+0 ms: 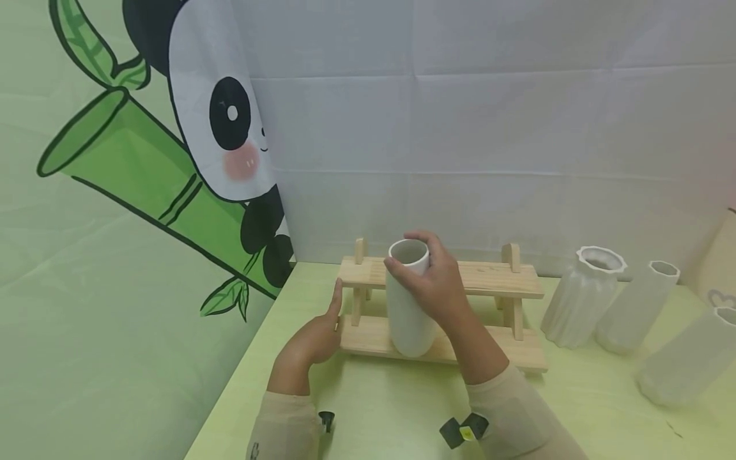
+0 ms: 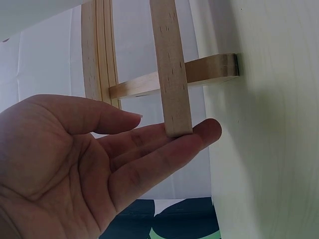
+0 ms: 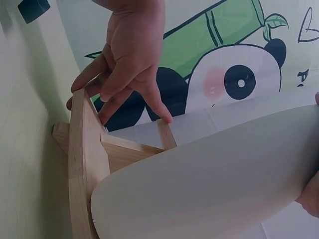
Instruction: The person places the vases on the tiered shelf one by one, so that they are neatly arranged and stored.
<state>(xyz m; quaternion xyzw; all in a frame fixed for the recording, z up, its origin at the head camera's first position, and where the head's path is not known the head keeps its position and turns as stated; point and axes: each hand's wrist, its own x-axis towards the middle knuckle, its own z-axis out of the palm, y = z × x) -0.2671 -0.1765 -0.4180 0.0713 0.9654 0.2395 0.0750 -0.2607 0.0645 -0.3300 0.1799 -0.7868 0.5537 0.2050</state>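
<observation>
Near its rim, my right hand (image 1: 439, 284) grips a tall white cylindrical vase (image 1: 409, 319), thumb on the near side and fingers around the far side. The vase leans slightly, its base over the lower board of a two-tier wooden shelf (image 1: 500, 278). At the shelf's left end is my left hand (image 1: 313, 345), fingers extended. In the left wrist view, its fingers (image 2: 154, 174) touch the end of the lower board (image 2: 172, 69), thumb apart from it. The right wrist view shows one finger reaching the upper board (image 3: 167, 133) and the white vase (image 3: 199, 174) in front.
To the right of the shelf stand a fluted white vase (image 1: 583, 300), a slimmer white vase (image 1: 638, 310) and another white vase (image 1: 687, 361). A pale cloth backdrop (image 1: 489, 128) hangs behind, with a printed panda and bamboo. The table (image 1: 397, 409) is pale yellow-green.
</observation>
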